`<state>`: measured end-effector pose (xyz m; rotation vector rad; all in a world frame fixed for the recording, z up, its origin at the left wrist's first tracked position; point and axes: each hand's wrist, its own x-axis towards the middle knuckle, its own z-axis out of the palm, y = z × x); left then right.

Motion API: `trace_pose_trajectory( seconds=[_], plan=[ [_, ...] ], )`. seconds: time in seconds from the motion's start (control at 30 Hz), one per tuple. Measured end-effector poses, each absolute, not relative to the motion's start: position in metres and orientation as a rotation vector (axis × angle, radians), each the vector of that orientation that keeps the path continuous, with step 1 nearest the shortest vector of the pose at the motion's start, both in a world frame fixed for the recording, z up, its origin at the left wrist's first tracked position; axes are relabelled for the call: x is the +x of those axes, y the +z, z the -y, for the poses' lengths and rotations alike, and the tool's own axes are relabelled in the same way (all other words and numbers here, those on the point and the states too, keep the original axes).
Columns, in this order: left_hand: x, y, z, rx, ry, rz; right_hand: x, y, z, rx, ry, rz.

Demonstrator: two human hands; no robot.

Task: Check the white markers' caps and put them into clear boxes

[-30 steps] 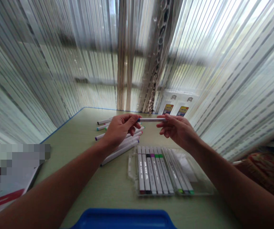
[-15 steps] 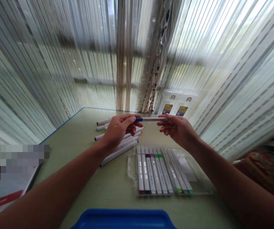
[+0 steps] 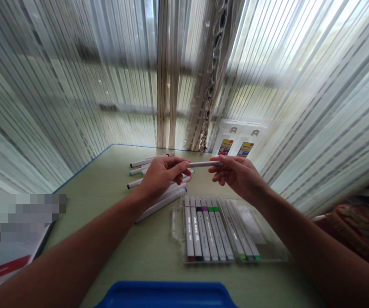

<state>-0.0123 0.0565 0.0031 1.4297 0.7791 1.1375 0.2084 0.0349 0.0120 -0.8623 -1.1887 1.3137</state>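
A white marker (image 3: 204, 164) is held level in the air between my two hands. My left hand (image 3: 168, 174) pinches its left end, where the fingers cover the blue part. My right hand (image 3: 235, 171) grips the other end between thumb and fingers. Below and to the right lies a clear plastic case (image 3: 274, 253) with several white markers (image 3: 207, 233) in a row, some with black, purple or green bands. More loose markers (image 3: 161, 204) lie on the table behind and under my left hand, partly hidden by it.
A blue tray (image 3: 168, 295) sits at the near edge of the green table (image 3: 107, 239). Clear packaging with yellow labels (image 3: 245, 149) stands at the back, by the string curtain (image 3: 133, 85). A pixelated item with a red stripe (image 3: 4, 269) is at the left.
My left hand has slid right along the marker, so its blue part is now covered by the fingers. My right hand has shifted slightly left.
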Motion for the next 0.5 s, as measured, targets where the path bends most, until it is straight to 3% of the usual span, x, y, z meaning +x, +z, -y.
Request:
trace_pose_trajectory(
  seconds=[0.5],
  plan=[
    [-0.008,0.002,-0.046,1.646,1.047,-0.813,0.196,0.013,-0.024,-0.983,1.176,1.524]
  ],
)
